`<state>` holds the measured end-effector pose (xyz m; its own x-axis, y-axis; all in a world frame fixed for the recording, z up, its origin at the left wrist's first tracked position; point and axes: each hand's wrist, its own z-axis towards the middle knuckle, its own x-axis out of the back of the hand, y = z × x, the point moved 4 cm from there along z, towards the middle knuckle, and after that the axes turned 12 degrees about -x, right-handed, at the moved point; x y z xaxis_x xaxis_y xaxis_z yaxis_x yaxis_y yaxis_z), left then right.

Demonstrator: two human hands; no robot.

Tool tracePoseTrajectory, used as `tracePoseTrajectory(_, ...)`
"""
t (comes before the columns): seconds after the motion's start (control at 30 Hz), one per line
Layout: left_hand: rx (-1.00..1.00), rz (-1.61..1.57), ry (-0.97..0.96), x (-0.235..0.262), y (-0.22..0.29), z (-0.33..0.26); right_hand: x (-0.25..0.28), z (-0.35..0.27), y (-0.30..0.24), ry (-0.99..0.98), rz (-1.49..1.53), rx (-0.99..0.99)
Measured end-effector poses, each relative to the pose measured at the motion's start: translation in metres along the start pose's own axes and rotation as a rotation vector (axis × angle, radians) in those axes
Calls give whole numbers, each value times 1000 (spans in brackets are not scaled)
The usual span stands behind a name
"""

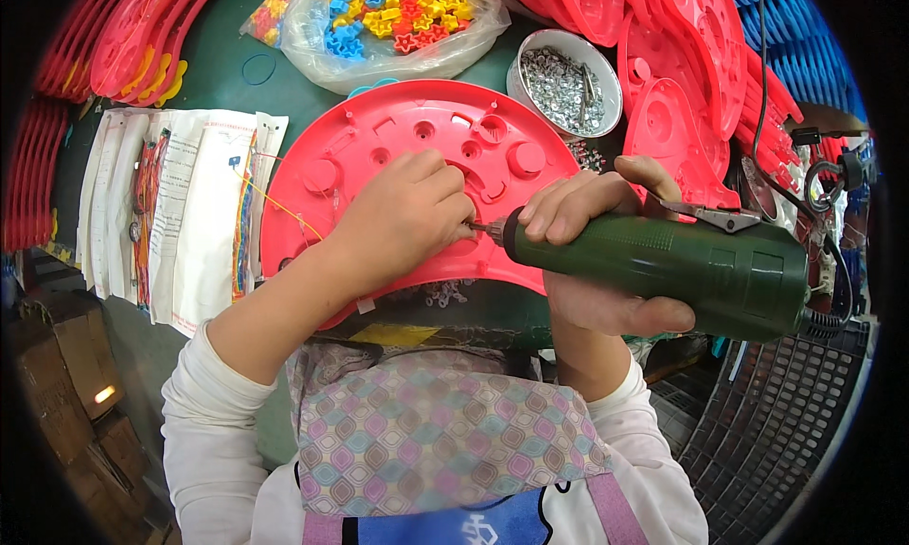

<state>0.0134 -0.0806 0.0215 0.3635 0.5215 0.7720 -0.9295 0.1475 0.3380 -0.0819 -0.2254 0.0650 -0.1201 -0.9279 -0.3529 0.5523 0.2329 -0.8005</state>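
Observation:
A red curved plastic part (417, 138) with round holes and sockets lies on the green table in front of me. My left hand (402, 218) rests on it with fingers pinched right at the tip of a driver bit, holding something too small to make out. My right hand (592, 251) grips a dark green electric screwdriver (682, 266), held level, its bit pointing left into my left fingers. A black cable runs off the tool's right end.
A white bowl of silver screws (565, 79) stands behind the part. A clear bag of coloured plastic pieces (388, 19) lies at the back. Stacks of red parts (691, 62) fill the right and the left (142, 34). White paper sheets with wire bundles (180, 204) lie left.

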Motion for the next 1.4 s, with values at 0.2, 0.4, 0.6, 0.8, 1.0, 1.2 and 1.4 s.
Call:
tracePoseTrajectory(0.2, -33, 43, 23, 3, 2, 0, -1, 1, 0, -9, -11, -39)
tracePoseTrajectory(0.4, -47, 46, 70, -3, 3, 0, -1, -1, 1, -5, -47, -25)
tracePoseTrajectory(0.6, 68, -27, 87, 6, -1, 4, 2, -4, 1, 11, -53, -59)
tracePoseTrajectory(0.8, 229, -193, -42, -6, -13, -12, 3, -4, 8, 89, -138, -110)
tracePoseTrajectory(1.0, 220, -162, -58, -5, -11, -10, 1, 2, 9, 42, -355, -334)
tracePoseTrajectory(1.2, 151, -113, -30, -3, -9, -10, 1, -2, 14, 48, -312, -252)
tracePoseTrajectory(1.4, -7, -111, -57, -3, -33, -8, -22, 0, -3, -43, 53, -70)
